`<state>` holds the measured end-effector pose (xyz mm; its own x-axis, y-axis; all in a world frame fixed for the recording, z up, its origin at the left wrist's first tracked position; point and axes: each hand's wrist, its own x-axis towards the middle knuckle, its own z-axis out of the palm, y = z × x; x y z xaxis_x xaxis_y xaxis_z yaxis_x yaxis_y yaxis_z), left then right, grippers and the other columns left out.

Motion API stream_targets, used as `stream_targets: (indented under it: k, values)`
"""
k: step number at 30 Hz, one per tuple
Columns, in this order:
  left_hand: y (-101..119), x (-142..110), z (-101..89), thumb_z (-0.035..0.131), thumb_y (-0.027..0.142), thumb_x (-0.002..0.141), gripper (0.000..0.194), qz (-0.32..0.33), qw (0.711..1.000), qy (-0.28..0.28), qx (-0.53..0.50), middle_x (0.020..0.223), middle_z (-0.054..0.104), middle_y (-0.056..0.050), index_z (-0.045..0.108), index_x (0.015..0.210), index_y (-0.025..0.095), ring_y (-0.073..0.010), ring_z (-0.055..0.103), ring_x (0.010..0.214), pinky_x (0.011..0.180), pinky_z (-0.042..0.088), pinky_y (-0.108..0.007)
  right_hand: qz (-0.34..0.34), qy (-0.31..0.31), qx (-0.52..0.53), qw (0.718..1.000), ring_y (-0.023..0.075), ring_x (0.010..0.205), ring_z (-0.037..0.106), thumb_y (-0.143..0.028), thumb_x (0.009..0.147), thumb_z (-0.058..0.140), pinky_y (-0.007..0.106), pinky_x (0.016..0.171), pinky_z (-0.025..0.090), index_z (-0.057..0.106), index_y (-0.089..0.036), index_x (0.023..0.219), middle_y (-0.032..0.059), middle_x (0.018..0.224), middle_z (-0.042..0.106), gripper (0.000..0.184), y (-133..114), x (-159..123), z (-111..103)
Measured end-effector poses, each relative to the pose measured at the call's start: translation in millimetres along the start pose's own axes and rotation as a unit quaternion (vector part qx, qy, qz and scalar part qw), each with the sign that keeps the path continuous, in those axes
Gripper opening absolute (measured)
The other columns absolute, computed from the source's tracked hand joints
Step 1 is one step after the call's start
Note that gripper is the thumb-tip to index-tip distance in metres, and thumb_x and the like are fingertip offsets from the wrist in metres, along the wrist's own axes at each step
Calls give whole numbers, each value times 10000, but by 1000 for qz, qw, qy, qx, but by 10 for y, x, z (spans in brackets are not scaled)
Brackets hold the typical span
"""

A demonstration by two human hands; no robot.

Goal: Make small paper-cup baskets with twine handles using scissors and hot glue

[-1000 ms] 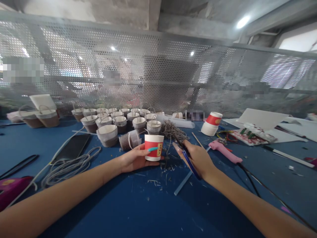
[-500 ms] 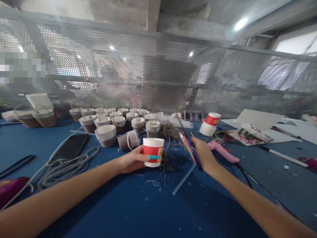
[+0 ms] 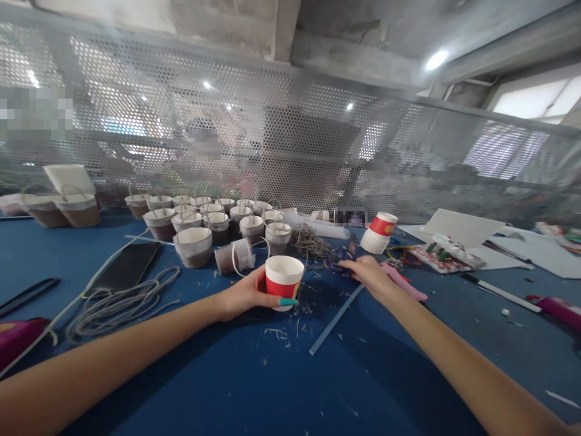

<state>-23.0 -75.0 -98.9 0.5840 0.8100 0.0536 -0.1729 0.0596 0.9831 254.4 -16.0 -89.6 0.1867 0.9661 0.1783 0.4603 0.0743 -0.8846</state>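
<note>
My left hand (image 3: 245,295) is wrapped round a red and white paper cup (image 3: 283,281), which stands upright on the blue table (image 3: 272,387). My right hand (image 3: 370,272) reaches forward and low over the table. Its fingers are closed on the blue-handled scissors (image 3: 339,257), which look blurred and lie close to the surface. A tangle of brown twine (image 3: 311,242) sits just behind the scissors. Bits of cut twine are scattered around the cup.
Several twine-wrapped cups (image 3: 218,221) stand behind the held cup; one spool (image 3: 233,257) lies on its side. A stack of red cups (image 3: 379,233), a pink glue gun (image 3: 403,283), a glue stick (image 3: 333,321), a phone (image 3: 127,266) and coiled cord (image 3: 122,297) lie about. A perforated screen closes the far edge.
My right hand has dropped from a raised position forward and down to the table with the scissors. My left hand has tilted the cup so that its open top shows.
</note>
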Motion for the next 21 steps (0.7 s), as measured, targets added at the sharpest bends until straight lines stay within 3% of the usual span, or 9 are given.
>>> stream_targets:
  k: [4,7,10,16,21]
  values:
    - [-15,-10,11,755,179,636,673,3,1000,-5,16,1148,601,-106,427,1224,175,-228,572,1042,944,397,-419,33,-39,53,997,142,557,587,-263,605,636,255,590,507,413,-216,498,-15,454,494,253,-58,1,4]
    - [-11,-16,38,763,204,628,688,11,999,-21,22,1156,590,-110,422,1225,175,-241,562,1054,940,399,-432,38,-55,57,996,169,639,626,-260,585,664,286,663,530,410,-220,512,6,511,546,267,-86,21,-55]
    - [17,-24,72,752,205,645,650,12,999,-27,27,1145,593,-106,436,1212,178,-242,561,1049,931,403,-432,19,-63,39,997,207,811,650,-281,581,676,322,769,522,506,-202,615,59,706,652,190,-92,57,-133]
    - [11,-25,33,703,268,715,570,25,999,-9,24,1178,580,-102,450,1221,200,-234,540,1084,958,379,-403,-59,12,-64,996,294,956,612,-217,590,630,466,930,405,605,-172,738,119,888,679,157,-76,83,-175]
    - [-23,-14,-19,673,350,733,685,65,997,16,24,1229,526,-95,342,1325,251,-255,505,1108,941,380,-402,-156,83,-125,976,273,945,595,-275,693,541,465,915,401,607,-172,818,118,963,656,175,-91,6,-117]
